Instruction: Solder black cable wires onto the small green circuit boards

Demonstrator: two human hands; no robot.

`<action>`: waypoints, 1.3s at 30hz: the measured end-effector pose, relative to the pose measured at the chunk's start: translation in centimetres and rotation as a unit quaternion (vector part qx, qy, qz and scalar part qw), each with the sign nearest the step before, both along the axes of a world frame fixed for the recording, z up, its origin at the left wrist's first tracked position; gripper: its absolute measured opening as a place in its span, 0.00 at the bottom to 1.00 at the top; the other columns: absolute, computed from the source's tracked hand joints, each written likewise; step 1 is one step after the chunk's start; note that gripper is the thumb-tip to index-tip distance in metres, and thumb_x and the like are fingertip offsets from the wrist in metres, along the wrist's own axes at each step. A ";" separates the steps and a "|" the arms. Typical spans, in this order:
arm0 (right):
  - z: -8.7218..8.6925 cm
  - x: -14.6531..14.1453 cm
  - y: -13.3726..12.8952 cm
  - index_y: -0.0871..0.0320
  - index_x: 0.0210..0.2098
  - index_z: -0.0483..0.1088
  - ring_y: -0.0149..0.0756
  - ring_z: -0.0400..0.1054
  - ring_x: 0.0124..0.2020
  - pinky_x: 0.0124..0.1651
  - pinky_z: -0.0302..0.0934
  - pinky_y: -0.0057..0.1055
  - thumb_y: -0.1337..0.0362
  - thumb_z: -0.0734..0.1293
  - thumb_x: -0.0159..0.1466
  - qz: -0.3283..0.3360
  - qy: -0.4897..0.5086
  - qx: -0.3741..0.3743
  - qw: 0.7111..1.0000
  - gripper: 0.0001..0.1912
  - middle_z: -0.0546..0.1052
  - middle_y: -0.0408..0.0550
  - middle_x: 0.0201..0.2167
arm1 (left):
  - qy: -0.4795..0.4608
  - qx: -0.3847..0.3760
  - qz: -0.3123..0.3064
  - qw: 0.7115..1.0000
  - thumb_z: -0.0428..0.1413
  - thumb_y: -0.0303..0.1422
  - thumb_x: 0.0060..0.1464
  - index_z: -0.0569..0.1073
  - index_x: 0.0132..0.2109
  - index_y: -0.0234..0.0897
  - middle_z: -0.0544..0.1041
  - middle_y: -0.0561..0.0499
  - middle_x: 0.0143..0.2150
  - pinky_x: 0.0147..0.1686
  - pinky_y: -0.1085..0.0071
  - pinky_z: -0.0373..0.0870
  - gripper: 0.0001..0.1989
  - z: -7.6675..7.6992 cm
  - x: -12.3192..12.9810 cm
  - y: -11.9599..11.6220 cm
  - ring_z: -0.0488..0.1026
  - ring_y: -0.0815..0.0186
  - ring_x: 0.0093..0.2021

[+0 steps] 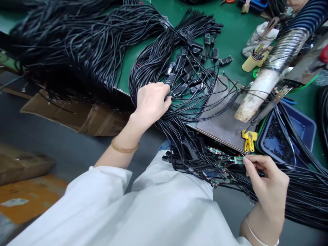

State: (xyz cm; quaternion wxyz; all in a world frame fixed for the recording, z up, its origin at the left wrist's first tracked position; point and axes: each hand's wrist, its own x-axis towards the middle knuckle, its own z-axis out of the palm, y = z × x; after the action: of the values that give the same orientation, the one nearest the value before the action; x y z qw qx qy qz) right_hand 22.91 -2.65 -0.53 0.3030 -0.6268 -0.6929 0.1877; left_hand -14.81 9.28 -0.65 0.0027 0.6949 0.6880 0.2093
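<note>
My left hand [153,101] is closed over the near side of a black cable bundle [143,65], among several small black plastic casings [180,89]. Its fingertips are pinched, and what sits between them is hidden. Low on the right, my right hand [266,174] pinches a small green circuit board [238,160] between thumb and forefinger. Other wired boards [215,150] lie just left of it, on cables hanging over the table edge by my lap.
A flexible duct [271,75] slants down over a brown board [220,112]. Near it are a yellow clamp [249,140], a blue tray [302,126] holding small black parts, and a tool cup [252,61]. Cardboard boxes [102,118] stand below the green table [230,37].
</note>
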 end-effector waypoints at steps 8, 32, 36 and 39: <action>0.1 0.4 0.0 0.55 0.38 0.74 0.26 0.67 0.25 0.28 0.61 0.27 0.60 0.71 0.64 0.000 -0.024 -0.007 1.000 0.06 0.77 0.40 0.30 | -0.135 0.243 0.067 0.958 0.61 0.29 0.55 0.80 0.39 0.37 0.78 0.59 0.35 0.27 0.75 0.66 0.04 3.9 -2.9 -0.5 0.73 0.74 0.35; 0.1 -2.5 3.3 0.56 0.33 0.72 0.24 0.66 0.23 0.26 0.62 0.27 0.64 0.71 0.64 -0.018 0.166 0.086 0.982 0.04 0.77 0.40 0.32 | -0.532 -0.172 -0.295 0.774 0.60 0.30 0.56 0.81 0.36 0.31 0.79 0.48 0.31 0.31 0.76 0.70 0.06 -0.9 15.9 -4.3 0.74 0.69 0.31; -0.4 -2.4 3.7 0.55 0.34 0.71 0.24 0.66 0.24 0.27 0.63 0.27 0.63 0.69 0.66 -0.010 0.157 0.084 0.984 0.05 0.76 0.39 0.32 | -0.553 -0.175 -0.283 0.764 0.60 0.29 0.55 0.80 0.34 0.30 0.75 0.50 0.30 0.29 0.77 0.68 0.06 -1.3 16.2 -4.5 0.70 0.71 0.30; -0.6 -2.4 3.9 0.55 0.34 0.71 0.25 0.67 0.26 0.27 0.63 0.27 0.63 0.69 0.66 -0.009 0.162 0.074 0.984 0.04 0.76 0.39 0.32 | -0.568 -0.183 -0.265 0.757 0.60 0.29 0.54 0.79 0.33 0.30 0.74 0.50 0.29 0.29 0.78 0.68 0.05 -1.3 16.5 -4.8 0.69 0.72 0.29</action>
State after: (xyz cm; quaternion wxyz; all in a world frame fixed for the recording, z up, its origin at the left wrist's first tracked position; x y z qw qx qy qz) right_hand 20.53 1.24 -1.16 0.4587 -0.5697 -0.6412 0.2320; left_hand 1.67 4.48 -2.00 0.5759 0.5889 0.3734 0.4267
